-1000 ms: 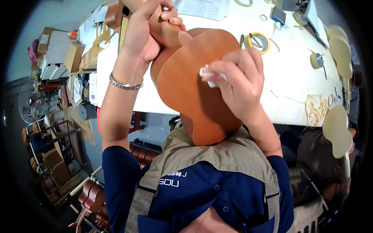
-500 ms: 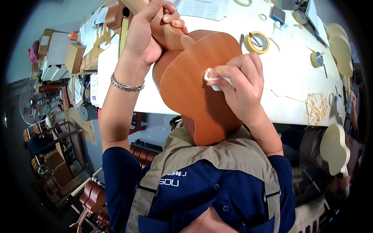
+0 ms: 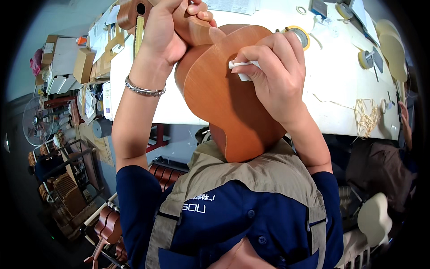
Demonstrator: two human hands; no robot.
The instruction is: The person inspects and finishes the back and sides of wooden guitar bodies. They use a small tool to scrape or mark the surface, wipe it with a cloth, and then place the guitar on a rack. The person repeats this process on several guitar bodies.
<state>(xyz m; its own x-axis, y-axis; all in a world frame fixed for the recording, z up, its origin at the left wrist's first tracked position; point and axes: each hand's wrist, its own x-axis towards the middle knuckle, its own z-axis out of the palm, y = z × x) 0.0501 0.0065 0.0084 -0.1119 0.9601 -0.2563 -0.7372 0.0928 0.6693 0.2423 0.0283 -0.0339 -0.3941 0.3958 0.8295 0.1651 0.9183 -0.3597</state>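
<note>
A wooden ukulele (image 3: pixel 206 89) leans against my apron with its reddish-brown back facing up, its neck pointing away to the upper left. My left hand (image 3: pixel 163 38) is wrapped round the neck (image 3: pixel 191 30) close to the heel. Pinched in the fingers of my right hand (image 3: pixel 282 67) is a small folded white cloth or paper pad (image 3: pixel 244 77), which rests on or just over the upper back. My right hand casts a shadow over the lower back. The far end of the neck lies beyond the picture's top edge.
Past the ukulele stands a white table (image 3: pixel 331 89), carrying a yellow tape roll (image 3: pixel 306 38), a tangle of cord (image 3: pixel 366 114) and papers (image 3: pixel 233 5). Another instrument body (image 3: pixel 130 15) lies at its far left. Pale body shapes (image 3: pixel 375 219) and a person's hand (image 3: pixel 404 116) are at right.
My right hand with the white pad has slid a little up the back toward the neck. My left hand keeps its hold on the neck. The whole view has shifted slightly.
</note>
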